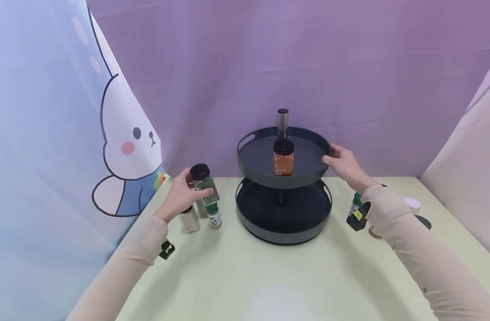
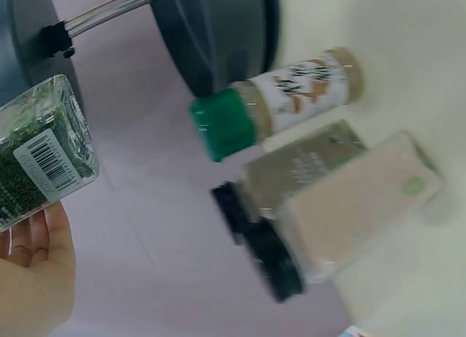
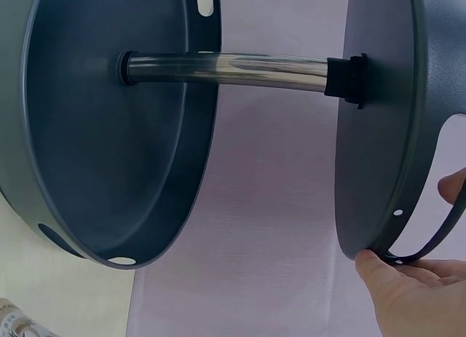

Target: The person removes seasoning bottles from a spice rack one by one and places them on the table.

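My left hand (image 1: 180, 196) grips a clear spice jar (image 1: 207, 191) of dried green herbs with a black lid, raised above the table left of a dark two-tier turntable rack. In the left wrist view, a barcode label shows on this herb jar (image 2: 47, 162). My right hand (image 1: 345, 167) holds the right rim of the upper tray (image 1: 265, 177); in the right wrist view, the thumb is below the tray and fingers are at its handle slot. An orange spice jar (image 1: 283, 165) with a black lid stands on the upper tray. The lower tray (image 1: 258, 209) holds nothing visible.
Beneath the left hand stand a green-capped bottle (image 1: 214, 217), a pale jar (image 1: 190, 221) and a greyish jar (image 2: 302, 166). Beyond the right forearm are another green-capped bottle (image 1: 355, 204), a white-lidded container (image 1: 412, 204) and partly hidden items. A purple curtain (image 1: 212, 89) hangs behind.
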